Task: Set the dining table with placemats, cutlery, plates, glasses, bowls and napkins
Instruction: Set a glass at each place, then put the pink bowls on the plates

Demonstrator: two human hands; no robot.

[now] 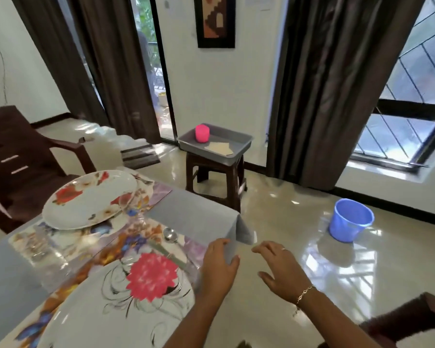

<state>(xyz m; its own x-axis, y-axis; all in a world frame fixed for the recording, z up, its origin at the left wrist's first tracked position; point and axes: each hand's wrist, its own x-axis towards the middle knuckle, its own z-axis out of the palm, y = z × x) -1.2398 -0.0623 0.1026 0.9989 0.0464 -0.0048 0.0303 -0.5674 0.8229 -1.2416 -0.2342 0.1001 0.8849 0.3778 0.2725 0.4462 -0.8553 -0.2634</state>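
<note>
Though it lies well apart from the dining table, the beige folded napkin (pixel 217 148) looks the likely next pick. It rests flat in the grey plastic tray (pixel 244 143) on the dark brown stool (pixel 215 172), just beside a pink cup (pixel 202 133). I judge the napkin light, soft and limp, best pinched at a folded edge so it keeps its fold. The cup seems rigid and light, so fingers round its side should do.

Nearer, the left hand (pixel 219 267) lies on the grey tablecloth (pixel 186 214) at the table's corner, fingers curved; whether it pinches the cloth I cannot tell. The right hand (pixel 279 268) hovers beside it, fingers spread, holding nothing. A white plate with a pink flower (pixel 126 297) sits on a glossy floral placemat (pixel 105 249).
</note>
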